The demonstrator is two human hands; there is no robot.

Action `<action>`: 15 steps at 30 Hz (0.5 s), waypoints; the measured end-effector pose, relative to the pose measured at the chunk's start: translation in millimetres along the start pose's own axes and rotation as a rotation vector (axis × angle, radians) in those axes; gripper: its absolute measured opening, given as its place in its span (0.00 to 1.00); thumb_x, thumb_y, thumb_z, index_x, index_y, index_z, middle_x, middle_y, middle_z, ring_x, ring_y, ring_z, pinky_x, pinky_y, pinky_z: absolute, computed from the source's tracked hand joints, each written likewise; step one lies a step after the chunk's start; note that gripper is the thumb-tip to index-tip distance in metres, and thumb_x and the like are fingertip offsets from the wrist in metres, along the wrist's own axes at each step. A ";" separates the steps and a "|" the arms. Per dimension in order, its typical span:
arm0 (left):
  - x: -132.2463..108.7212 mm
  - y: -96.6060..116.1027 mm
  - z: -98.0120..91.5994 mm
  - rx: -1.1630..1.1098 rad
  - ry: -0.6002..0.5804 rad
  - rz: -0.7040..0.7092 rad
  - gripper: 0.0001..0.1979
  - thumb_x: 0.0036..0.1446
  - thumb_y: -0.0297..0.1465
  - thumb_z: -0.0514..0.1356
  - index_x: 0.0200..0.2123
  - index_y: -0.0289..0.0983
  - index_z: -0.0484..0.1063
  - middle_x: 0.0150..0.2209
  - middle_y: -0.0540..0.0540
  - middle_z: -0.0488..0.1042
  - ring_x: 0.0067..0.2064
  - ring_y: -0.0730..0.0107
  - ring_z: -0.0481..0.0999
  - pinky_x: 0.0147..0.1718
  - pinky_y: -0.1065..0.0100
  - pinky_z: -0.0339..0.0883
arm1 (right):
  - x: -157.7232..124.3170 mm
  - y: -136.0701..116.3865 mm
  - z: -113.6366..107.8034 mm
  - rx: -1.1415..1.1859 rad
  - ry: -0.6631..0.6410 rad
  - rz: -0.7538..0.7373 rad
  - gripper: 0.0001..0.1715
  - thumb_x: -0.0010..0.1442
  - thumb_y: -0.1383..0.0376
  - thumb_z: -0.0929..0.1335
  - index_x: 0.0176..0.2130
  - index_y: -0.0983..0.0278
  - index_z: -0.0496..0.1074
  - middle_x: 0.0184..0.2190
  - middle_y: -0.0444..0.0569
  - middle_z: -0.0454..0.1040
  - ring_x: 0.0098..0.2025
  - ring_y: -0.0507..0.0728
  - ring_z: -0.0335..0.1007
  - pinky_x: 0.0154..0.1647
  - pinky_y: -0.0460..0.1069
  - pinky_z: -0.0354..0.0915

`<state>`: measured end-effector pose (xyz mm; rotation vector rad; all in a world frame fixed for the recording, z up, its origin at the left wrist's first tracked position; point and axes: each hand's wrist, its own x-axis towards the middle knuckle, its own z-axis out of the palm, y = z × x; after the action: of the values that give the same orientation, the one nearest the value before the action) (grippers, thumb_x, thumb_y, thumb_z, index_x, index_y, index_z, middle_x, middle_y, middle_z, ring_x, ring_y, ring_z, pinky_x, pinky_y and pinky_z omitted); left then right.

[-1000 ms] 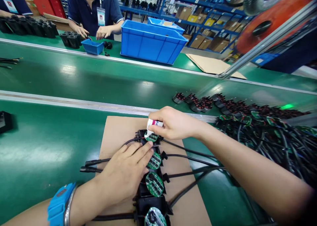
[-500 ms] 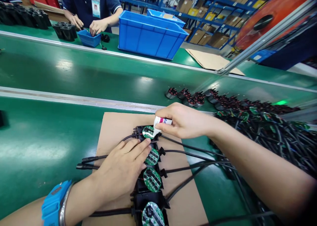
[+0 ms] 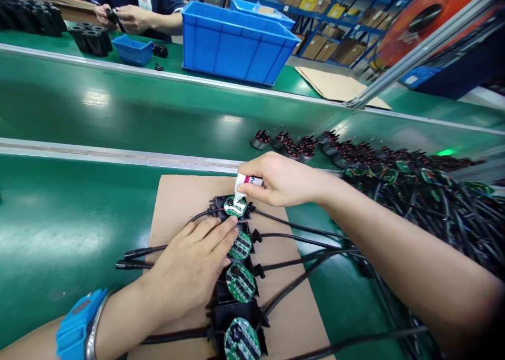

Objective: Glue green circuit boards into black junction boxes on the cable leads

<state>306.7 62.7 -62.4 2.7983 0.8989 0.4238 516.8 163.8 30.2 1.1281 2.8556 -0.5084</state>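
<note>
A small white squeeze bottle (image 3: 246, 185) of glue-like white paste is pinched in my right hand (image 3: 282, 178), nozzle down. Its tip meets the farthest round green circuit board (image 3: 235, 207), where a white streak lies. That board sits in a black housing, the far end of a row. My left hand (image 3: 193, 260) rests flat across the row with fingers stretched out, its fingertips just below that board. Nearer along the row are a second circuit board (image 3: 241, 245), a third circuit board (image 3: 240, 283) and the nearest circuit board (image 3: 242, 341). Black cables run out on both sides.
Cardboard (image 3: 292, 297) lies under the row. A heap of black cables with green boards (image 3: 430, 218) is at right, with copper-wound motors (image 3: 300, 147) behind. Across the line stand a large blue bin (image 3: 236, 44), a small blue bin (image 3: 133, 49) and a person holding a black part (image 3: 113, 17).
The white streak on the far board shows more fully, and the bottle has tilted more upright. The co-worker's hands have risen from the small bin with a black part. My view shifted slightly.
</note>
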 end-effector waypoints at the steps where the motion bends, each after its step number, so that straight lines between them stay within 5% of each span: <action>1: 0.5 -0.5 0.1 0.002 0.005 0.003 0.21 0.68 0.32 0.46 0.62 0.35 0.57 0.64 0.47 0.59 0.59 0.59 0.59 0.56 0.58 0.55 | -0.5 0.8 -0.1 -0.009 0.003 0.006 0.14 0.59 0.62 0.61 0.26 0.66 0.68 0.19 0.44 0.62 0.21 0.49 0.52 0.24 0.46 0.47; 8: -6.0 9.2 -17.2 -0.068 -0.019 -0.031 0.18 0.66 0.31 0.48 0.56 0.35 0.65 0.59 0.46 0.67 0.57 0.59 0.64 0.55 0.58 0.58 | -28.8 -10.8 -6.3 0.096 0.087 0.114 0.16 0.60 0.58 0.62 0.27 0.65 0.69 0.19 0.43 0.65 0.20 0.49 0.52 0.23 0.46 0.48; 11: -14.4 24.5 -27.9 -0.094 -0.104 -0.008 0.17 0.64 0.33 0.48 0.52 0.36 0.70 0.53 0.46 0.72 0.51 0.59 0.69 0.51 0.58 0.62 | -37.9 -25.7 0.5 0.170 0.054 0.047 0.13 0.61 0.61 0.62 0.28 0.65 0.67 0.21 0.44 0.66 0.22 0.49 0.55 0.25 0.46 0.49; 15: -21.1 40.2 -28.8 -0.028 -0.148 0.049 0.22 0.62 0.35 0.49 0.56 0.33 0.65 0.58 0.40 0.67 0.49 0.57 0.71 0.44 0.60 0.64 | -31.9 -42.5 18.2 0.193 -0.027 -0.054 0.12 0.61 0.64 0.61 0.26 0.64 0.63 0.21 0.44 0.63 0.24 0.50 0.55 0.26 0.47 0.49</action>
<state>302.9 20.1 -29.8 2.7873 0.7888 0.2301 510.2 108.0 29.9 1.0614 2.8706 -0.8108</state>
